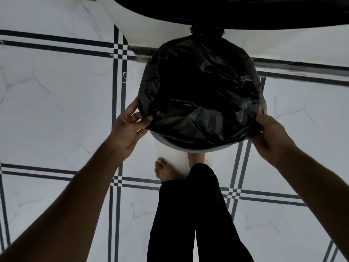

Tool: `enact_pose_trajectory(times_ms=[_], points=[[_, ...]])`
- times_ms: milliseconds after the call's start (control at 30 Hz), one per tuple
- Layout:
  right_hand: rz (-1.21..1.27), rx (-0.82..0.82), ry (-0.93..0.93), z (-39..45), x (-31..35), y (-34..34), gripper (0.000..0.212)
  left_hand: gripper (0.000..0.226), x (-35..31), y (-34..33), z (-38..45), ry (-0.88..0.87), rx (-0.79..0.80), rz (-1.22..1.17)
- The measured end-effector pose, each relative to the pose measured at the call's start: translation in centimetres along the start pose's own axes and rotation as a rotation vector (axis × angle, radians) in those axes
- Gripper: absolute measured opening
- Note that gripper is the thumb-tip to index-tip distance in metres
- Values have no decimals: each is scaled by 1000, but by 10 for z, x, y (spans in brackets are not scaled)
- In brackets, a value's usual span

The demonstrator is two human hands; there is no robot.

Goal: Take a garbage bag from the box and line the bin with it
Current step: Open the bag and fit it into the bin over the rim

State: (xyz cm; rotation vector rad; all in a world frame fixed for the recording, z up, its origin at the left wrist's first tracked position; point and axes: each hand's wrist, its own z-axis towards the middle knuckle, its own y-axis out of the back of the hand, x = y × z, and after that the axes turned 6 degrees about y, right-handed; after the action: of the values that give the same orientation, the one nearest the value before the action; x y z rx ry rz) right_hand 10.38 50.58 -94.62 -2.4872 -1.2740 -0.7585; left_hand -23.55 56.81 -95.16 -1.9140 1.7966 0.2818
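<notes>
Holding the black garbage bag (200, 95) over the round bin (190, 147), the person stands close, looking straight down; the bin is our landmark, and the bag lies spread across its top, covering nearly all of the mouth; only a thin pale strip of bin rim shows on the side nearest the person. The left hand (130, 127) is at the left side of the bin; its thumb and fingers pinch the edge of the bag there. The right hand (272, 135) is at the right side of the bin; its fingers curl around a bunch of the bag's edge and grip it. A bare foot (165, 170) and a dark trouser leg (194, 214) are just in front of the bin, on the white tiled floor (56, 110) with dark lines; behind the bin there is a white curved thing with a black top, and I cannot tell what it is; no box shows anywhere.

The bag looks very light and thin; it is soft and crinkly, with no shape of its own; it is shiny too, so it may slip out of the fingers. It could also tear if it is pulled too hard. I think the best place to hold it is the open edge, one hand on each side, as now; then the edge can be stretched and folded down over the near rim of the bin.
</notes>
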Motion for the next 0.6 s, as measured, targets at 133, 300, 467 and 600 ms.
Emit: enact_pose_trajectory(times_ms=[133,300,467,600], points=[[13,68,-60,-19,-10,-2,50,69,2,-4,-9,-8,-77,39],[43,141,-84,-30,-24,-3,30,72,9,-9,-12,-71,-181,140],[71,102,-31,-34,-22,-9,13,77,9,-5,-20,-120,-228,312],[102,23,-14,-32,-21,-5,10,42,1,-13,-28,-201,-417,821]])
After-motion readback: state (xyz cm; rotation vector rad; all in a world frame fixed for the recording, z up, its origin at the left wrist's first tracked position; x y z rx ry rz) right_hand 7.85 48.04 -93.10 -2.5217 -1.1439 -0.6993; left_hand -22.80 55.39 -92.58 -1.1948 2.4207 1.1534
